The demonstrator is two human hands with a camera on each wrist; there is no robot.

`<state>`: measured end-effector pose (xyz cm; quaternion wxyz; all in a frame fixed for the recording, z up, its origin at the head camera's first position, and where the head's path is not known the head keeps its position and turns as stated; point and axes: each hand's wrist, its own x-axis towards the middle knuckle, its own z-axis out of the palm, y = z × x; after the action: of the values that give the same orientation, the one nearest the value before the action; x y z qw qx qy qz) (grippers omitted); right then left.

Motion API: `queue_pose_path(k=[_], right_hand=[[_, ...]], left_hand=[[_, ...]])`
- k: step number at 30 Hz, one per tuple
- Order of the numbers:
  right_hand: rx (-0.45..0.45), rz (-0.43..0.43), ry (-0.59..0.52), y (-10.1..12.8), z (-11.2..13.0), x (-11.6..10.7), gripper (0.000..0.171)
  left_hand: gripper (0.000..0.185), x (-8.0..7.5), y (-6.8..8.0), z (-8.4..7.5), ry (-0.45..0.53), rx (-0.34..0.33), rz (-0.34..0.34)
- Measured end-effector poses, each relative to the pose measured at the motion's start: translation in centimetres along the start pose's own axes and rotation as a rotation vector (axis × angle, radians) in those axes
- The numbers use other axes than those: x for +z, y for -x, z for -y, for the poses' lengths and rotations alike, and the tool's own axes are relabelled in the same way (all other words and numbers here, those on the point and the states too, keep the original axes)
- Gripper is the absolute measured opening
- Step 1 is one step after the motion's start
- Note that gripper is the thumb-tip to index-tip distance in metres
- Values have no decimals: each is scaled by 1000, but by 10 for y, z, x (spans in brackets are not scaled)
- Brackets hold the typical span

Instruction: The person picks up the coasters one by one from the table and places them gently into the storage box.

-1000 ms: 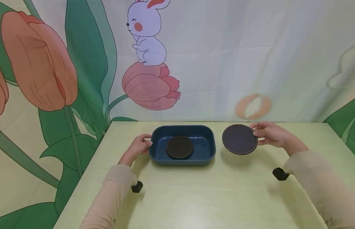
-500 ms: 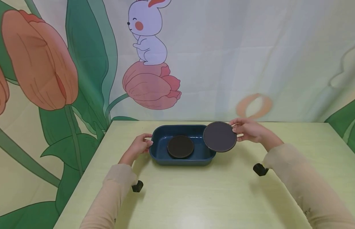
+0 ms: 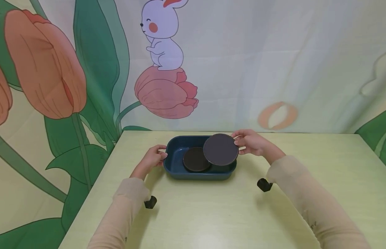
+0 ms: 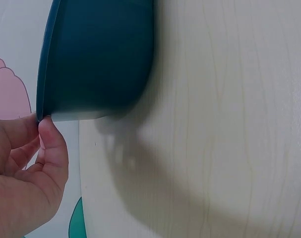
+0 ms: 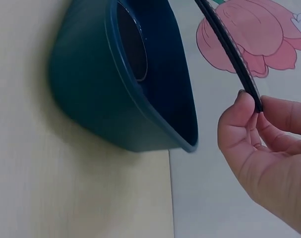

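Note:
A dark blue rectangular basin [image 3: 199,176] stands near the back of the table. My left hand [image 3: 152,157] pinches its left rim between thumb and fingers, as the left wrist view also shows. Inside the basin lies a round black coaster [image 3: 194,159] with a stitched-looking edge. My right hand [image 3: 252,142] pinches a second round dark coaster [image 3: 221,149] by its right edge. This coaster is tilted over the basin's right half and overlaps part of the one inside in the head view. From the right wrist, the held coaster [image 5: 234,54] appears edge-on, above the basin's rim [image 5: 140,104].
The pale wooden table [image 3: 199,214] reaches back to a printed curtain [image 3: 236,69] with tulips and a rabbit. A small black device [image 3: 150,202] hangs at the left wrist and another black device [image 3: 264,185] at the right.
My right hand has carried the held coaster leftward, from beside the basin to over its right half. My left hand stays on the left rim, and the basin stands where it was.

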<state>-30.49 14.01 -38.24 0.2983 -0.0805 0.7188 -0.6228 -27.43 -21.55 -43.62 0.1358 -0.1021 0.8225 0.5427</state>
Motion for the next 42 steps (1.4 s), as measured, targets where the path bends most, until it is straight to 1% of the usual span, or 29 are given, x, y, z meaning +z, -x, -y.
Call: queue_pose_path(k=[6, 13, 22, 28, 36, 39, 42], right_hand=[[3, -25, -20, -13, -4, 17, 30], [17, -58, -70, -29, -13, 35, 29], [33, -132, -172, -49, -26, 58, 23], [80, -190, -214, -60, -34, 69, 25], [144, -237, -229, -72, -41, 76, 31], [160, -268, -202, -77, -46, 78, 32], [158, -283, -169, -84, -54, 77, 30]], left_hand=[[39, 1, 1, -1, -4, -11, -6], [39, 1, 1, -1, -8, -13, -10], [39, 1, 1, 0, -2, -13, -12], [38, 2, 0, 1, -3, -2, -17], [39, 1, -1, 2, 0, 1, -15], [39, 0, -1, 2, 3, 2, -12], [39, 0, -1, 1, 8, -2, -14]])
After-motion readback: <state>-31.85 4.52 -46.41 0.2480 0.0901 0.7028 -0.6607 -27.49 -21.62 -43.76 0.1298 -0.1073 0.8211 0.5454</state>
